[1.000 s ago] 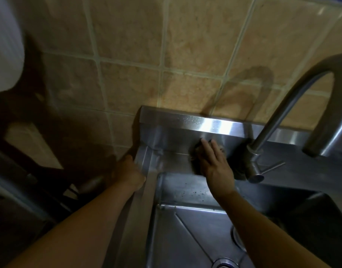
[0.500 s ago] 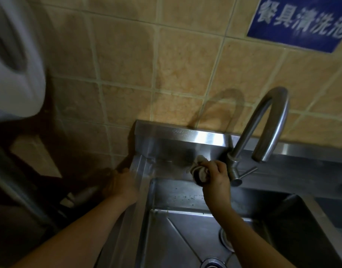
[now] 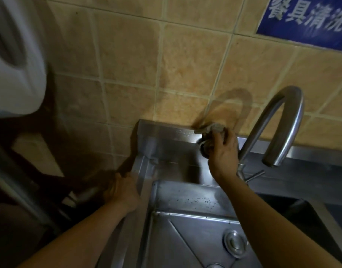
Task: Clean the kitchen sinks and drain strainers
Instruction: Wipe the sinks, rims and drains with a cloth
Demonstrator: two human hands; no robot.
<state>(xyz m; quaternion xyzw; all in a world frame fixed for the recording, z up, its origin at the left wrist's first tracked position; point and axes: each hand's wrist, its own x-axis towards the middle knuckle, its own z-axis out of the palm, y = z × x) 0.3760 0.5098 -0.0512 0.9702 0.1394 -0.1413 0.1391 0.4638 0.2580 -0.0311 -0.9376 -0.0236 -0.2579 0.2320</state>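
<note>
We see a steel sink from above, in weak light, and the two bare arms of a person reach over it. The right hand is raised to the back of the sink, where the steel backsplash meets the tiled wall. Its fingers are curled round a grey scrubbing pad, which is crumpled, and the pad touches the top edge of the backsplash. The pad is a little blurred, so we cannot tell its exact shape. Just to the right of this hand stands the curved faucet, with its small lever pointing to the right at the base. The left hand rests on the left rim of the sink, and its fingers bend over the outer edge; they hold the rim and nothing else that we can see. In the basin, near the lower right, lies a round drain strainer, flat in the bottom. Small dark specks are on the back wall of the basin, between the two arms. A blue sign with white characters is fixed on the wall at the upper right. At the upper left there is a white object, blurred and partly out of the picture, and we cannot tell what it is.
</note>
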